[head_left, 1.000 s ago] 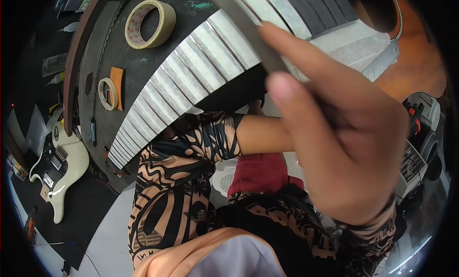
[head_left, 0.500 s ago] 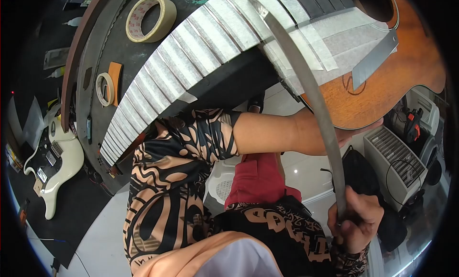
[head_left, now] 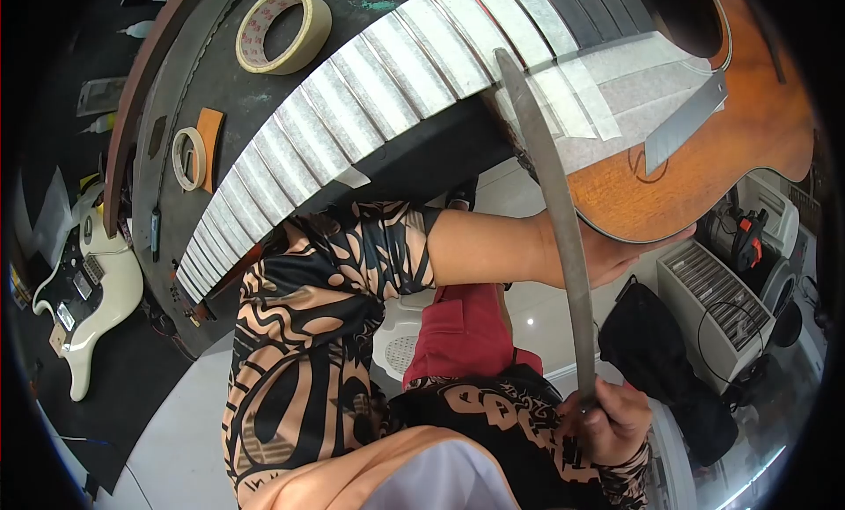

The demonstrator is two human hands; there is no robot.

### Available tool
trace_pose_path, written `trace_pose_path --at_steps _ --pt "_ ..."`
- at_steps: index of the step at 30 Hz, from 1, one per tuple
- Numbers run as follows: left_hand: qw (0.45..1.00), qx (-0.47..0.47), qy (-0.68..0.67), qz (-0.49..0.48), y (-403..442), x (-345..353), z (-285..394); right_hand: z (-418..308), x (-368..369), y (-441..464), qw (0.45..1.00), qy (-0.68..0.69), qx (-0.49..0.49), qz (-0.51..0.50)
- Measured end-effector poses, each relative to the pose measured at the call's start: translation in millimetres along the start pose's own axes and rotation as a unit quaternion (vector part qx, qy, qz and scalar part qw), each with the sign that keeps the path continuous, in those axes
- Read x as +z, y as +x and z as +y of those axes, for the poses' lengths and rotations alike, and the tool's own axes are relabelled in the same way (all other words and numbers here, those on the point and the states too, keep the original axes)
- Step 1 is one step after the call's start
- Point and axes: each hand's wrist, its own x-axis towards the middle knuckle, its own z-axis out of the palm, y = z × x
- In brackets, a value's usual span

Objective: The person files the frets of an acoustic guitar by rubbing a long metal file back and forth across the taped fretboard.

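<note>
An acoustic guitar [head_left: 704,171] lies across the bench, its fretboard [head_left: 370,96] covered in strips of pale masking tape between the frets. More tape and a thin metal plate [head_left: 685,127] cover part of its top. My left hand [head_left: 607,256] holds the edge of the guitar body, its fingers partly hidden underneath. In my right hand [head_left: 614,419], low and near my body, is the narrow end of a long flat metal file [head_left: 559,202]. The file slants up over my left wrist, and its tip overlaps the taped fretboard near the body; contact there I cannot tell.
Two tape rolls, a large one [head_left: 283,30] and a small one [head_left: 188,158], lie on the dark bench beside an orange piece [head_left: 209,145]. A cream electric guitar body [head_left: 101,286] rests at left. A grey case of slotted parts [head_left: 717,308] and a black bag [head_left: 656,352] are at right.
My right hand has moved left with the file, and the file's tip has come down and to the right over the fretboard. My left hand stays at the guitar body.
</note>
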Motion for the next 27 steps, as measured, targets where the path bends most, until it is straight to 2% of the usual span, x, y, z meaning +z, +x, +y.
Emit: trace_pose_path --at_steps 3,5,8,10,17,20,23,27 --pt "1.0 -0.008 -0.014 -0.015 -1 -2 1 -2 8 0 0.995 -0.085 -0.009 0.054" --pt "0.999 -0.014 -0.018 -0.034 0 -2 1 -3 14 0 0.981 -0.146 -0.077 0.102" --pt "0.999 -0.005 -0.05 0.01 1 -2 0 -4 15 1 0.968 -0.211 -0.091 0.097" --pt "1.0 -0.008 -0.011 -0.018 -1 -3 0 -4 18 2 0.966 -0.215 -0.099 0.102" --pt "1.0 0.0 0.017 -0.014 2 -7 3 -1 23 -1 0.946 -0.267 -0.121 0.137" --pt "0.995 0.0 0.093 -0.027 -2 -6 4 -6 24 9 0.935 -0.299 -0.128 0.139" --pt "0.999 0.005 0.054 -0.002 -5 -2 4 -37 29 71 0.918 -0.353 -0.155 0.096" --pt "1.0 0.0 0.021 -0.022 -9 -6 2 -84 45 166 0.935 -0.313 -0.137 0.094"
